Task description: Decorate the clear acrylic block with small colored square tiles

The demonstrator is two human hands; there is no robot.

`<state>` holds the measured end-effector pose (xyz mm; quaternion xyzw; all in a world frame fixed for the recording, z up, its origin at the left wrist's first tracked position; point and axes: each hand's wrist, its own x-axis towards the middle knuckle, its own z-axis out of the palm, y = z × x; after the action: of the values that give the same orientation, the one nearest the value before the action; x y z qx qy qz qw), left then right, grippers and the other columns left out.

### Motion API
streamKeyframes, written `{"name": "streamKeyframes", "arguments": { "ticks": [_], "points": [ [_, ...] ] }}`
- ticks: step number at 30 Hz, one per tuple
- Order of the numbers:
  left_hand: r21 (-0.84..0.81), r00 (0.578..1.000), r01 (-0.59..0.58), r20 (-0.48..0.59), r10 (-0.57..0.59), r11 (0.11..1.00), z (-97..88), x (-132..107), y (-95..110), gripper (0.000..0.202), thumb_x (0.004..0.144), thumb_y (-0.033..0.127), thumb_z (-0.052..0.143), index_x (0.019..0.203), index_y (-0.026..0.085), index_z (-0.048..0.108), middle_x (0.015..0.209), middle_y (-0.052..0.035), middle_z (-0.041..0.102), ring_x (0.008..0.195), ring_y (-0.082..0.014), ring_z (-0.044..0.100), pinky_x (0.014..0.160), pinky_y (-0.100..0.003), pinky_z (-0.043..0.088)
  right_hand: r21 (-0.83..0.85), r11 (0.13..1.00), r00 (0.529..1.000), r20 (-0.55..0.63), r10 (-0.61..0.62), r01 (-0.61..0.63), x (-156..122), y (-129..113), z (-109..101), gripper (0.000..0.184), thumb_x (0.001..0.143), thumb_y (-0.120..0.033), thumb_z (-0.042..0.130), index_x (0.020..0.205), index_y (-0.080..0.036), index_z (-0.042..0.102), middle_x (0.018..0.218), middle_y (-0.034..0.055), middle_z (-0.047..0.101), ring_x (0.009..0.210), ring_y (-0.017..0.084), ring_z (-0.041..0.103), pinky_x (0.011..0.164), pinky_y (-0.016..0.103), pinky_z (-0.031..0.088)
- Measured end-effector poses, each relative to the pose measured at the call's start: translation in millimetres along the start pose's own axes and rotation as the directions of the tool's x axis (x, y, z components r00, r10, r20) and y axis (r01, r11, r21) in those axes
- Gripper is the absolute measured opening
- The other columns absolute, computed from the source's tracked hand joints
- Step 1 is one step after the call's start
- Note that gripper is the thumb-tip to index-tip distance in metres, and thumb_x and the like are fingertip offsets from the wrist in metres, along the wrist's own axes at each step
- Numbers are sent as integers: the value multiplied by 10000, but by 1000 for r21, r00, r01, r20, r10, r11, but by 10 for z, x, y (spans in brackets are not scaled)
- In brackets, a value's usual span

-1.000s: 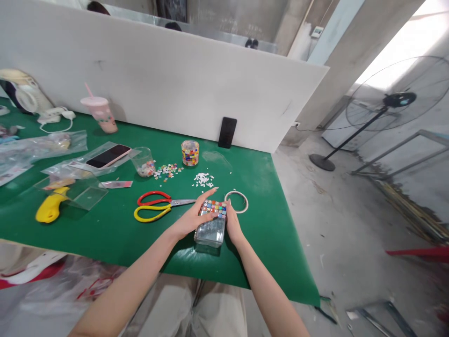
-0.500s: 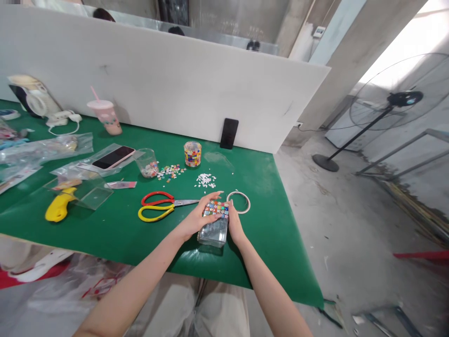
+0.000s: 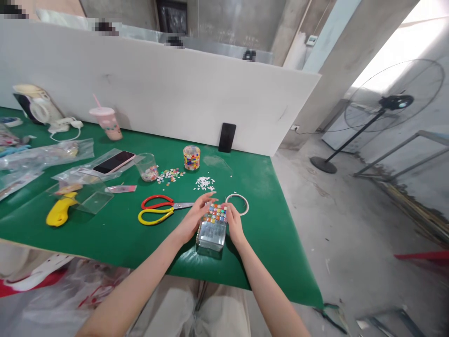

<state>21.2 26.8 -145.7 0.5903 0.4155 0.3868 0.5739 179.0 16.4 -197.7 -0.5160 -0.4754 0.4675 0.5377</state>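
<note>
A clear rectangular plastic box (image 3: 211, 235) lies on the green table near its front edge, rows of colourful mosaic tiles (image 3: 216, 213) covering its far part. My left hand (image 3: 194, 216) curls around the box's left side, fingers reaching over the far end. On the right side, my right hand (image 3: 234, 223) grips it with fingertips at the tiled corner. Scissors (image 3: 164, 208) with one red and one yellow handle lie just left of my left hand. Beyond my right hand is a roll of white tape (image 3: 246, 206). Loose white tiles (image 3: 204, 182) are scattered past the box.
A mosaic-covered round jar (image 3: 191, 158) stands behind the loose tiles, beside a tipped clear cup (image 3: 146, 167). To the left are a phone (image 3: 114, 162), a yellow tool (image 3: 61, 210) and a pink drink cup (image 3: 107, 124). A black phone (image 3: 227, 137) leans on the white partition (image 3: 168, 89).
My left thumb has lifted back from the tiled surface, so more tiles show. Both hands stay at the box, and the view has tilted slightly upward.
</note>
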Motion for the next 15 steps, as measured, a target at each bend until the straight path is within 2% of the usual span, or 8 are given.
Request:
{"name": "streamKeyframes", "arguments": {
  "ticks": [3,7,11,15],
  "points": [
    [143,995,-34,-83,47,989,58,65,47,443,1022,455,346,1345,194,497,1279,-140,623,1087,-236,649,871,-372,553,-46,999,999,-46,-6,4,0,-77,37,281,953,-360,589,1147,-160,626,1166,81,657,1013,216,654,874,433,553],
    [432,983,-56,-135,126,900,182,186,165,320,993,378,502,1215,167,596,1275,-112,608,1157,-247,593,987,-484,489,-102,993,993,-111,52,-63,104,-171,73,278,971,-401,547,1060,-162,658,1050,57,689,913,189,670,843,401,557],
    [688,992,-8,-84,90,726,332,271,294,303,953,333,592,1196,152,610,1222,-97,629,1110,-248,613,960,-493,506,-117,986,983,-155,100,-119,252,-191,75,271,962,-389,566,1090,-165,649,1071,60,684,903,187,671,816,388,568],
    [826,1000,9,-9,-4,564,429,304,378,296,952,332,596,1181,145,613,1183,-93,642,1034,-226,642,893,-450,547,-81,988,974,-196,113,-131,301,-103,75,303,947,-357,599,1176,-160,616,1157,75,657,963,211,667,819,405,576]
  ]
}}
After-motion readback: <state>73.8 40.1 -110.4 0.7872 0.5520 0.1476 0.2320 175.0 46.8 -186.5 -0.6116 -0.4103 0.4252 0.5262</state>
